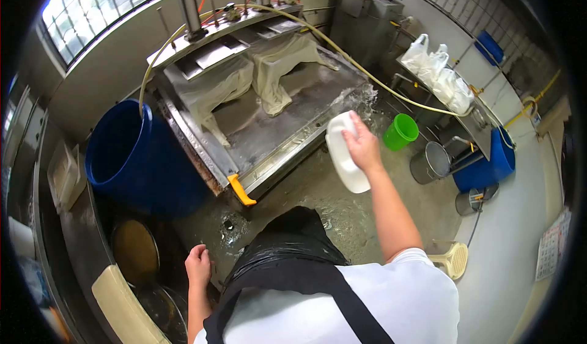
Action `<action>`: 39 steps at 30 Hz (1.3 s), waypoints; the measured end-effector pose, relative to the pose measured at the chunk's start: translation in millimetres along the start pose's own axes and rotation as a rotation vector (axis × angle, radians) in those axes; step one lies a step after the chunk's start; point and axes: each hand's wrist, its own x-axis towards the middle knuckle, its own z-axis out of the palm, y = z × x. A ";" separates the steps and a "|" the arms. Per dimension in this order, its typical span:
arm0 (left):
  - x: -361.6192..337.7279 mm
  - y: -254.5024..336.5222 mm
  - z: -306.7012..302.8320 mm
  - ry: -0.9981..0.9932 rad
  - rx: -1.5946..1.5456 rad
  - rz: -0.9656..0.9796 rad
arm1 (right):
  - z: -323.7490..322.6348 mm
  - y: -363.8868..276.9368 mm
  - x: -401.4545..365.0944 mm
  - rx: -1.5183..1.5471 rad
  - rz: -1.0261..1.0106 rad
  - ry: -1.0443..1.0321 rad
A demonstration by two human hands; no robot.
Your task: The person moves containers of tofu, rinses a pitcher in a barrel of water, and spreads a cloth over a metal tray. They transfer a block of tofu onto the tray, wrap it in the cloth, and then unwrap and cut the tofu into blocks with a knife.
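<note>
My right hand (pixel 364 145) grips a white plastic jug (pixel 343 160), held tilted in the air off the front right edge of a metal press table (pixel 287 133). Splashing water (pixel 365 95) shows at the table's right corner. Wet pale cloths (pixel 269 87) lie crumpled over the table's metal surface. Low on my left side, my left hand (pixel 199 264) hangs with its fingers curled in and nothing visible in them. A yellow handle (pixel 241 190) sticks out at the table's front left corner.
A large blue barrel (pixel 147 154) stands left of the table, with a hose (pixel 342 53) running from it. To the right are a green bucket (pixel 401 132), a metal pot (pixel 430 162) and white plastic bags (pixel 437 69) on a shelf. The floor (pixel 306 188) is wet.
</note>
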 end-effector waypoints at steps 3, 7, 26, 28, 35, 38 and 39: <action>15.7 15.2 -1.4 -0.088 0.052 0.078 | 29.9 -14.4 -2.3 0.156 -0.013 0.093; 28.1 33.9 -3.0 -0.077 0.104 0.217 | 82.8 -65.1 2.3 0.263 0.023 0.144; -72.8 15.3 -49.4 0.023 0.102 0.046 | 241.4 -85.7 -155.9 0.360 -0.180 -0.988; -89.1 3.0 -44.3 -0.002 0.067 -0.045 | 258.2 -14.2 -224.3 0.102 -0.268 -1.445; -127.6 -102.1 0.1 -0.579 -0.064 -0.438 | 205.4 52.8 -257.4 0.201 1.081 -1.897; -123.5 -117.2 7.9 -0.568 -0.159 -0.460 | 203.4 42.2 -250.0 -0.053 0.889 -1.879; -116.7 -125.5 9.3 -0.569 -0.165 -0.450 | 205.1 54.8 -252.7 -0.082 0.827 -1.881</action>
